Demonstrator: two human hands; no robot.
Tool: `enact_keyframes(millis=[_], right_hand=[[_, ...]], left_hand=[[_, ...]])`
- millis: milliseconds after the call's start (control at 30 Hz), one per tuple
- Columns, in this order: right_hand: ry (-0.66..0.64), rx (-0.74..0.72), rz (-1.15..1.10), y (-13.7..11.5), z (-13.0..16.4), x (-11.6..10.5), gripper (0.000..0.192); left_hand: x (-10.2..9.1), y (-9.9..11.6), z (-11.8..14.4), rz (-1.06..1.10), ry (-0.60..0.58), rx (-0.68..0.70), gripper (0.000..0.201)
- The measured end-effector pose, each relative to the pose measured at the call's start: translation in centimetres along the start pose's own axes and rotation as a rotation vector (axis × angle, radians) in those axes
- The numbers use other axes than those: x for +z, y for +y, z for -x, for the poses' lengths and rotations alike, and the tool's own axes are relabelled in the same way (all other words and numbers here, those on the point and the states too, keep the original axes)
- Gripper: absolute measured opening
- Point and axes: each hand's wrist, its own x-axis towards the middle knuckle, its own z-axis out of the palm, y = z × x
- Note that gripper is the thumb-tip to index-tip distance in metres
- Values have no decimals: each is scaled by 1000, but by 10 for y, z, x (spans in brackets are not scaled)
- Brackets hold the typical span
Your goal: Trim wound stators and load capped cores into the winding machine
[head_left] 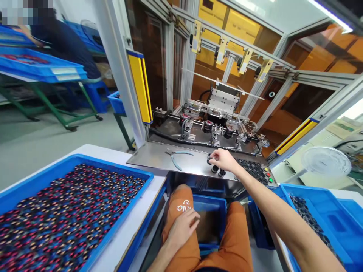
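Note:
My right hand [224, 160] reaches over the metal ledge [150, 155], its fingertips closed on a small black round part [209, 158]. Just below that hand, two black cylindrical parts [214, 169] stand on the ledge. Resting on the orange trouser leg, my left hand [184, 225] is empty, with its fingers loosely extended. Blue-handled pliers [178, 154] lie to the left on the ledge, jaws apart. A pile of small black parts [252, 170] covers the right end, partly behind my right forearm.
Behind the ledge, a machine bed [170, 126] carries several round parts with red tops [208, 125]. Coloured buttons [268, 175] sit at the ledge's right. A blue tray [150, 177] of wound parts stands left, a blue bin [320, 196] right. A person [65, 41] works back left.

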Motion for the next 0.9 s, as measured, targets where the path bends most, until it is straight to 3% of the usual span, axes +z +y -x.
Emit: enact_keyframes(millis=[100, 233, 367, 500, 667, 900], right_hand=[[-114, 34, 66, 1, -27, 20, 31], [-182, 42, 104, 16, -38, 30, 31], [-139, 1, 121, 42, -25, 10, 30], [-98, -157, 137, 56, 8, -16, 16], [-214, -368, 93, 65, 40, -17, 26], [-295, -472, -6, 80, 35, -13, 28]], left_hand=[[1, -14, 9, 34, 45, 4, 20], [4, -30, 22, 91, 114, -28, 20], [1, -44, 29, 154, 186, -104, 29], [-1, -54, 26, 216, 205, -163, 33], [13, -55, 3, 161, 131, -225, 34], [29, -62, -61, -86, -9, -295, 28]])
